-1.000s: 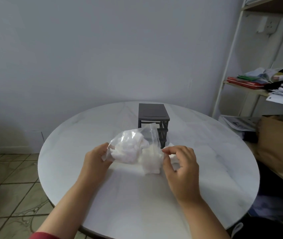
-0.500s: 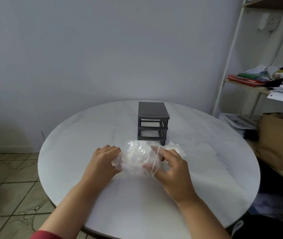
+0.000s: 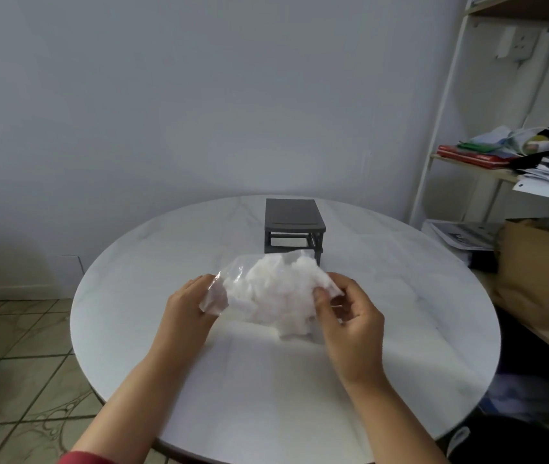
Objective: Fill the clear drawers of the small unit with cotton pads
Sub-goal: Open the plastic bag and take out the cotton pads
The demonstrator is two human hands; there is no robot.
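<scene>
Now, low at centre frame, the left hand [image 3: 187, 308] holds one end of the crinkly clear bag [image 3: 218, 296] and the right hand [image 3: 350, 318] pinches the other, its long axis running left-right, fluffy white cotton pads [image 3: 276, 296] bunched inside, just before the dark boxy unit [image 3: 295, 224] at mid-frame

Unit [image 3: 295, 218] bottom behind bag [image 3: 273, 296]
</scene>
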